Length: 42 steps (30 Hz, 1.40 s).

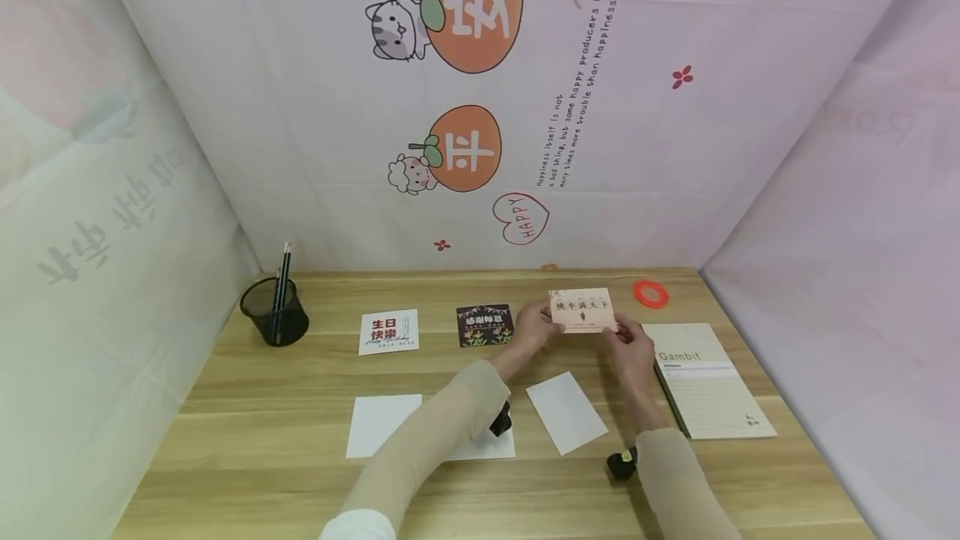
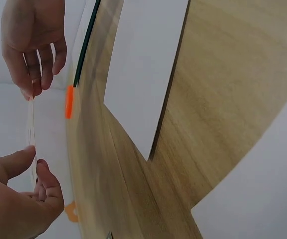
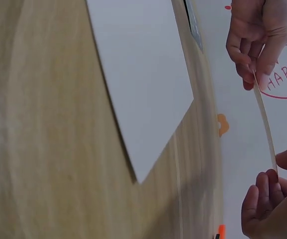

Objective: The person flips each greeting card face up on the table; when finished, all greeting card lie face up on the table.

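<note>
A pale pink greeting card (image 1: 582, 311) with dark Chinese characters is held up above the back of the table, its printed side towards the head camera. My left hand (image 1: 534, 327) pinches its left edge between thumb and fingers. At the lower right corner, my right hand (image 1: 632, 348) pinches it the same way. Both wrist views show the card (image 3: 265, 122) nearly edge-on, thin and slightly bowed, spanning the gap between the hands. Below the hands lies a blank white card (image 1: 567, 412), set at an angle on the wood.
To the left lie a birthday card (image 1: 388, 332) and a dark floral card (image 1: 484, 326). White cards (image 1: 384, 423) lie nearer, partly under my left forearm. A mesh pen cup (image 1: 275, 312) stands back left. Orange tape (image 1: 650, 294) and a notebook (image 1: 712, 382) are at right.
</note>
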### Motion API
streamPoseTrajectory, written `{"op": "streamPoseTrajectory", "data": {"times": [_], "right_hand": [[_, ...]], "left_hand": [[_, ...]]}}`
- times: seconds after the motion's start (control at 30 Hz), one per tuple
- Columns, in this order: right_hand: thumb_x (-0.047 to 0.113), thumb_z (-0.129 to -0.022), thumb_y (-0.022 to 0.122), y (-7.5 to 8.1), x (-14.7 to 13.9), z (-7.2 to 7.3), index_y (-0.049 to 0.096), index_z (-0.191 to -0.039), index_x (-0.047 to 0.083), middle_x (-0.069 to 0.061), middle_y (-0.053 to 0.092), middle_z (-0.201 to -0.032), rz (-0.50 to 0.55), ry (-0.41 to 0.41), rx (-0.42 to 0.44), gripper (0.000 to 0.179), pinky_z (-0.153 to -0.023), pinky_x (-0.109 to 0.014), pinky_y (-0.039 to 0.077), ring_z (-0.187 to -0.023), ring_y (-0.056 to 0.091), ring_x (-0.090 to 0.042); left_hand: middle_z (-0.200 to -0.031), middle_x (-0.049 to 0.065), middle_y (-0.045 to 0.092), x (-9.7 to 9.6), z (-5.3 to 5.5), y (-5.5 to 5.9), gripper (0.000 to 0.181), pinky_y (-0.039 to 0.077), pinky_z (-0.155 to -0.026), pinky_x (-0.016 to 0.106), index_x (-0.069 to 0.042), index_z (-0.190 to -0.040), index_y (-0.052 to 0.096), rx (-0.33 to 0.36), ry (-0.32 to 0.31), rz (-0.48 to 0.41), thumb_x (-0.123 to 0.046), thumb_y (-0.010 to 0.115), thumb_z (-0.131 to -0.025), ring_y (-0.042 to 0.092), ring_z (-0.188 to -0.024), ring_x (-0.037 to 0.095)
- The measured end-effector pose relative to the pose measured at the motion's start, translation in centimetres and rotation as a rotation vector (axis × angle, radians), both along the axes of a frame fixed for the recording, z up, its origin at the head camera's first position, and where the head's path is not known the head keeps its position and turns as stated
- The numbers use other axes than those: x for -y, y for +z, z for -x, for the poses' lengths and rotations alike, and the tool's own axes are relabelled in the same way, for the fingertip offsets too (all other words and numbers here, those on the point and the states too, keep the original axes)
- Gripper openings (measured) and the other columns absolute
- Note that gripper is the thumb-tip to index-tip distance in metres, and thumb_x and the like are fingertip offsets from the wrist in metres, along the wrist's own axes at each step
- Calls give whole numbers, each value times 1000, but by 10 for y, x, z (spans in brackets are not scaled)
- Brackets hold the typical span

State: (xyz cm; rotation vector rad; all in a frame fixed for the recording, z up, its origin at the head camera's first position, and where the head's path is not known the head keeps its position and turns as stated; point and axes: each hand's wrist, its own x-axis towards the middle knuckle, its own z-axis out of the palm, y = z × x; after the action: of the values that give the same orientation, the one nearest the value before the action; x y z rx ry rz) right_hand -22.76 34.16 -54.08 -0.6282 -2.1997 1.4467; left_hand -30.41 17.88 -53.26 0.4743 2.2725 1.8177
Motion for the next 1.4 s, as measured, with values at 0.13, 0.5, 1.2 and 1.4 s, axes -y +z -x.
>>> {"op": "streamPoseTrajectory", "data": {"times": [0.13, 0.5, 1.2, 1.4], "right_hand": [[15, -92, 62, 1, -3, 1, 57, -131, 1, -16, 59, -115, -37, 55, 50, 42, -75, -18, 45, -100, 54, -22], [11, -93, 60, 1, -8, 5, 54, -129, -7, -22, 56, -111, -175, 138, 148, 41, -82, -38, 46, -100, 52, -30], [17, -95, 50, -8, -12, 12, 51, -130, -10, -25, 55, -113, -328, 197, 300, 44, -84, -47, 47, -98, 50, -33], [14, -94, 49, -5, -14, 13, 53, -126, -11, -27, 56, -112, -364, 217, 324, 41, -84, -47, 47, -98, 51, -34]], "left_hand": [[-84, 8, 63, 1, 4, 1, 36, 49, -50, 21, -2, -112, 66, -14, 1, 41, 8, 72, -78, 62, -69, 17], [-69, 8, 60, -5, 8, -3, 20, 39, -47, 17, 5, -91, 66, 9, 36, 131, 13, 72, -73, 46, -55, 9], [-88, 11, 71, -10, 9, -9, 27, 46, -56, 18, 1, -102, 71, 32, 26, 288, 6, 75, -76, 56, -65, 13], [-70, 16, 68, -10, 9, -10, 13, 41, -46, 19, 5, -90, 69, 40, 11, 295, 3, 75, -78, 62, -56, 23]]}}
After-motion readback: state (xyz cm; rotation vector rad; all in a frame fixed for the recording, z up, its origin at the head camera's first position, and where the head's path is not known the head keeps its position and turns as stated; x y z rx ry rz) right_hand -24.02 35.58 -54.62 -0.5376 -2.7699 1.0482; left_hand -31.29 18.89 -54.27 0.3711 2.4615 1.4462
